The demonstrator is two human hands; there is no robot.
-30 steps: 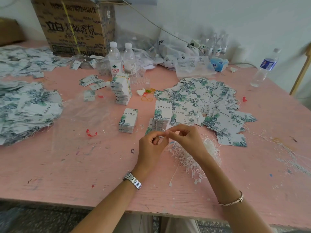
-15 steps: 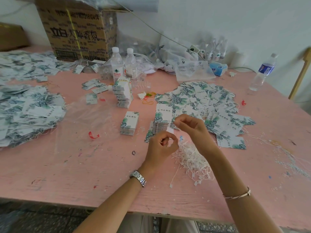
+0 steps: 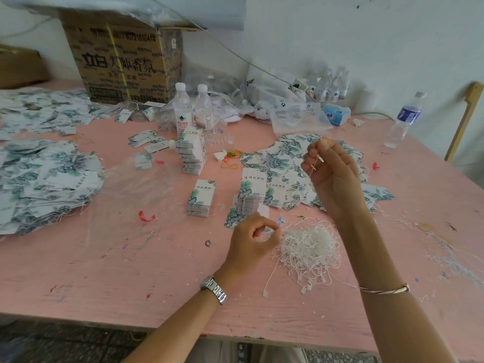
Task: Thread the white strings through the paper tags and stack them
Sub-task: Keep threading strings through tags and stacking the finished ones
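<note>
Right hand (image 3: 332,174) raised, pinching one white string (image 3: 315,159) — left hand (image 3: 252,239) below it on the surface (image 3: 131,271), fingers curled, pinching strands of the string pile (image 3: 309,248) beside it; tag stack (image 3: 251,197) just beyond.

pink table (image 3: 104,279), pale wall (image 3: 340,35), cardboard box (image 3: 123,58)

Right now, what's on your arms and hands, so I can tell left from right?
Both forearms are bare: no sleeves or gloves in view. The left wrist carries a silver link-band watch; the right wrist wears a thin silver bangle. I can make out no rings.
</note>
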